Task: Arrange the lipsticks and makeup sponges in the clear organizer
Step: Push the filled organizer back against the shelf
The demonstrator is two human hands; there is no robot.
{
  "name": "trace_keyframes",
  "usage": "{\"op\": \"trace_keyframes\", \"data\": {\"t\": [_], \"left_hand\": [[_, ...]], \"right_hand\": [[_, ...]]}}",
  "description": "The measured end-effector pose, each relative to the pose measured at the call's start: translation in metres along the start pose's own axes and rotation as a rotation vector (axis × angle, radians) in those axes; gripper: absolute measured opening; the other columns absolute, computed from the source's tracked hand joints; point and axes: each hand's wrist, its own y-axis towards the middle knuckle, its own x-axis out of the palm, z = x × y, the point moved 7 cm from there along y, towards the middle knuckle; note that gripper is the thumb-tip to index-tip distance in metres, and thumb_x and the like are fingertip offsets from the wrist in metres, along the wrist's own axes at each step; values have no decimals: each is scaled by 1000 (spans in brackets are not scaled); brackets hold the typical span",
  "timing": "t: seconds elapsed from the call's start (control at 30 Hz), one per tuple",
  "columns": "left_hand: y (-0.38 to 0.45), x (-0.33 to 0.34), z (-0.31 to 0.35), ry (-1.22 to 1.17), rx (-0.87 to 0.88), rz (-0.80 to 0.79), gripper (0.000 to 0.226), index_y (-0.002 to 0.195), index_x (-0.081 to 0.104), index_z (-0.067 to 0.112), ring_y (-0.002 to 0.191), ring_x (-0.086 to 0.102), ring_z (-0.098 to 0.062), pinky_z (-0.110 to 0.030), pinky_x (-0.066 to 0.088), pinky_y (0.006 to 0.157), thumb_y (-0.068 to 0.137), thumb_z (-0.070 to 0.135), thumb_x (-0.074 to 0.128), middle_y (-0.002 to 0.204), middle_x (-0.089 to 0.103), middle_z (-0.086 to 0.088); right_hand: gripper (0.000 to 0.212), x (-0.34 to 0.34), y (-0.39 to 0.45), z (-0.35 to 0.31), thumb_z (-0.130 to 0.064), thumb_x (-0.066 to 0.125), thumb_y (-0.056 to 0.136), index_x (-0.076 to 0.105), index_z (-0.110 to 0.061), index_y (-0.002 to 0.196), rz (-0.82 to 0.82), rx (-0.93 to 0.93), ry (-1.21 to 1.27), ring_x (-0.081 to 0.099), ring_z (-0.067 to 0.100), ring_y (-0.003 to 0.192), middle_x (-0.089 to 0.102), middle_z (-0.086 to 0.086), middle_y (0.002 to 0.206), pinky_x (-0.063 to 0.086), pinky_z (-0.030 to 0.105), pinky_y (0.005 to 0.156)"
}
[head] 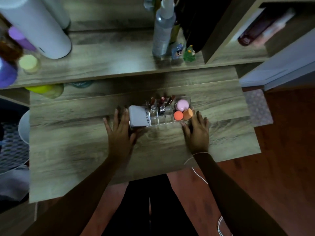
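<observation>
A clear organizer (162,119) sits on the pull-out wooden shelf. Its right compartment holds a pink sponge (182,104), a red-orange sponge (178,115) and an orange sponge (188,114). Lipsticks (162,101) stand in the middle slots. A white box (139,118) fills the left end. My left hand (120,132) lies flat against the organizer's left end, fingers spread, touching the box. My right hand (197,132) rests by the right end, fingers apart. Whether either hand grips the organizer is unclear.
The upper shelf carries a white cylinder (42,31), purple and yellow containers (29,63), a clear spray bottle (162,29) and two small figurines (183,51). A yellow-lidded jar (45,90) sits under that shelf at left. A white cable (201,178) hangs by my right wrist.
</observation>
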Motion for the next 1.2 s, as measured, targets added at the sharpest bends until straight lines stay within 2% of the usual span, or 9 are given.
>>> {"op": "trace_keyframes", "data": {"t": [0.07,0.13,0.33,0.47,0.63,0.8,0.93,1.07,1.2], "left_hand": [[3,4,13,-5,11,6,78,146,20,7,144,4,-22,-62,-3,114,90,58,38,153,17,-5],[6,10,25,-8,15,2,84,145,22,7,144,4,-22,-61,-2,113,88,68,24,153,20,-6],[14,37,53,-22,1,-11,81,146,20,10,144,-3,-15,-55,-8,114,86,60,40,155,27,-11],[22,52,74,-4,3,-35,81,147,18,11,144,-2,-17,-63,-2,115,85,44,59,156,25,-10],[35,61,108,-63,23,-37,80,146,22,13,144,1,-20,-63,-2,113,85,60,42,156,20,-8],[47,71,123,-50,-2,-67,87,149,9,19,144,-2,-22,-63,-3,114,83,72,29,159,14,-11],[50,76,130,-11,16,-65,85,148,-2,26,144,-10,-18,-63,-3,114,84,67,38,159,10,-9],[53,79,135,11,22,-70,79,149,4,23,146,5,-25,-65,3,114,89,58,40,159,16,-10],[56,83,144,27,47,-87,72,149,8,19,147,5,-22,-64,1,115,92,52,37,159,17,-9]], "right_hand": [[57,-5,1,12,-35,56,92,41,-11,141,2,23,-3,39,36,136,46,24,143,19,51,117],[58,-12,1,21,-37,57,92,41,-12,141,19,34,-5,37,36,137,46,25,143,17,50,117],[62,-34,4,49,-36,63,88,42,-10,140,67,66,-5,35,40,138,45,27,143,20,56,115],[63,-43,9,65,-31,59,92,35,-6,144,49,69,-21,29,40,141,39,22,148,19,57,116],[65,-51,17,87,-34,50,96,24,-3,147,0,116,-43,18,37,145,30,18,154,12,54,119],[68,-58,27,104,-39,48,96,22,-4,148,-21,89,-142,15,36,146,27,15,156,13,57,118],[68,-61,35,112,-43,45,97,21,-6,148,-32,61,-196,15,36,146,25,13,157,15,59,117],[70,-61,45,118,-50,34,96,17,-8,149,-52,65,-224,12,35,147,23,11,158,13,57,118],[69,-64,53,125,-48,36,97,16,-7,149,-53,78,-232,11,35,147,22,12,158,15,57,118]]}}
